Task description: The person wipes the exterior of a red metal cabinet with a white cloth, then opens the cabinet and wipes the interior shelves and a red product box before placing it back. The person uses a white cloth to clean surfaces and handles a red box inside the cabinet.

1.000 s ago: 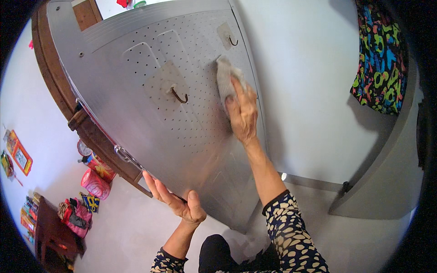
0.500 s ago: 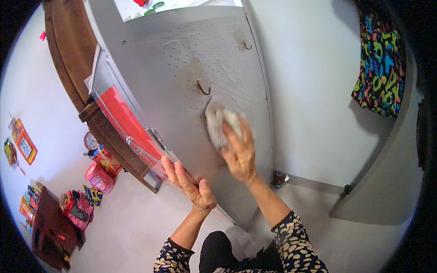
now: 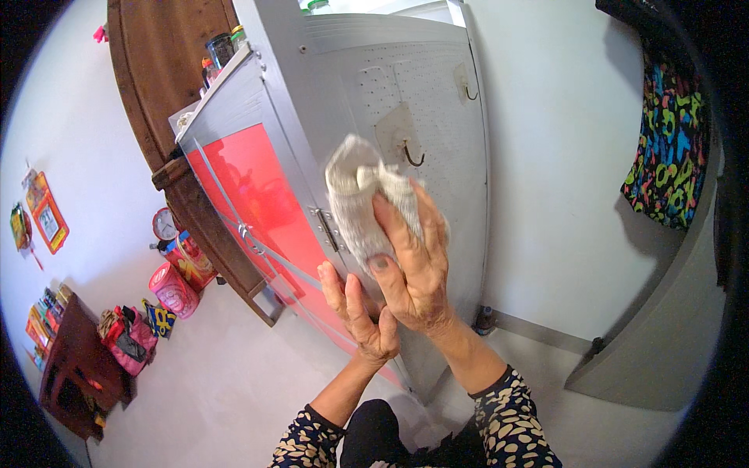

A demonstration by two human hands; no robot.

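Observation:
A crumpled whitish cloth [image 3: 353, 204] is bunched in my right hand [image 3: 421, 269], whose fingers are closed round it. The cloth is in front of the grey metal cabinet [image 3: 328, 101], near its front corner; whether it touches the metal I cannot tell. Lower down, at that same corner, my left hand [image 3: 360, 321] rests with fingers stretched upward and nothing in them. Just above it, a metal hinge [image 3: 326, 228] sits beside the red door panel [image 3: 257, 187]. On the dotted side panel, a hook [image 3: 413, 156] hangs from a stained patch, and a smaller hook [image 3: 470, 92] is farther right.
A brown wooden cupboard [image 3: 144, 70] stands behind the cabinet. To the left are a pink tub [image 3: 173, 290], a pile of cloth [image 3: 129, 339] and a dark red table [image 3: 74, 359]. A bottle [image 3: 484, 320] stands by the wall; a patterned garment [image 3: 667, 140] hangs at right.
My right hand has brought the cloth up and left, from the side panel to the front corner. My left hand has shifted slightly right. The view has turned, showing more of the red door.

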